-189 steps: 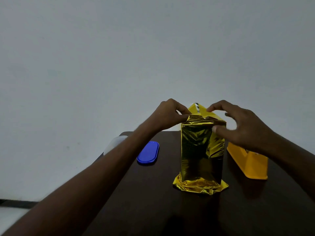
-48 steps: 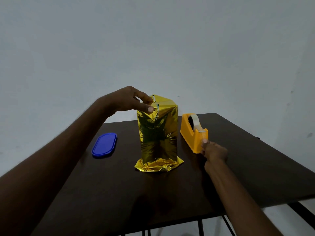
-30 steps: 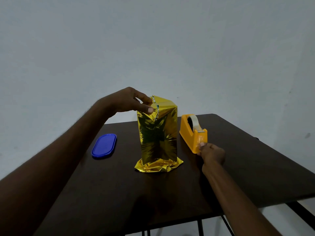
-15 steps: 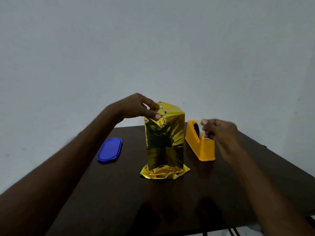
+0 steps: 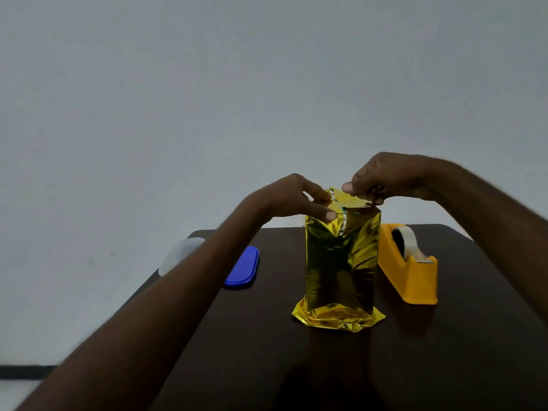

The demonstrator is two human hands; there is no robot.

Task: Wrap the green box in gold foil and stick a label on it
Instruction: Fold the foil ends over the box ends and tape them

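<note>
we see foil-wrapped box (image 5: 342, 262) upright, long axis vertical | left hand (image 5: 292, 200) fingers pinch its top flap | right hand (image 5: 382, 179) fingers curled at top, grip unclear | tape dispenser (image 5: 407, 268) right of box

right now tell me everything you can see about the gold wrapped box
The gold wrapped box stands upright on the dark table, left of the tape dispenser. Its shiny foil is creased, flaring into a crumpled skirt at the base. The left hand pinches the top folds; the right hand touches the top edge.
</note>
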